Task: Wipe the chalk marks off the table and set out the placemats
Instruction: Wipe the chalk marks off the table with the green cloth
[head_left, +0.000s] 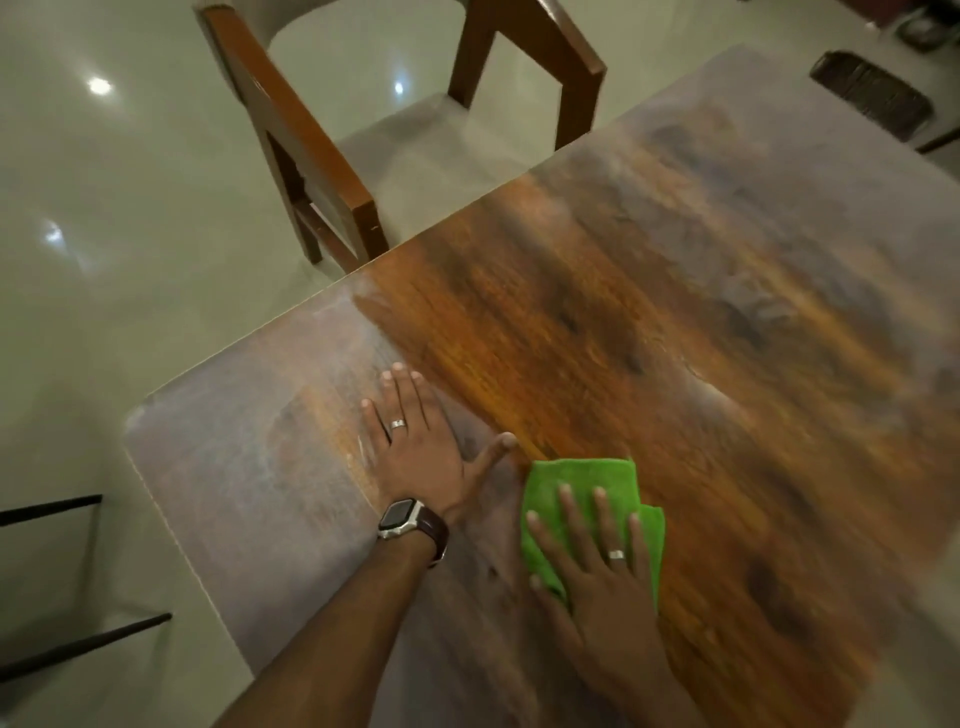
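1. Two hands lie flat on the table (675, 291). The left hand (423, 447) has straight, spread fingers pressed on the bare wood and holds nothing.
2. The right hand (597, 566) is flat too, with straight fingers pressing down on one green cloth (582, 480). The cloth is folded and sits on the near part of the table, just beside the left thumb.
3. Two rings show, one on each hand. One watch (402, 517) with a dark strap is on the left wrist.
4. One brown wooden table fills most of the view. A pale, dusty chalk film (249, 452) covers the left end, and more pale haze lies over the far right part. The middle strip looks clean and shiny orange-brown.
5. One wooden chair (306, 140) with a pale seat stands at the far side, close to the table edge.
6. One dark mat-like thing (872, 96) lies at the top right, off the table; it is too blurry to tell more.
7. The floor (104, 218) is pale and glossy, with three bright light spots on it. Two thin dark bars (52, 509) cross the lower left corner.
8. No writing can be read anywhere.
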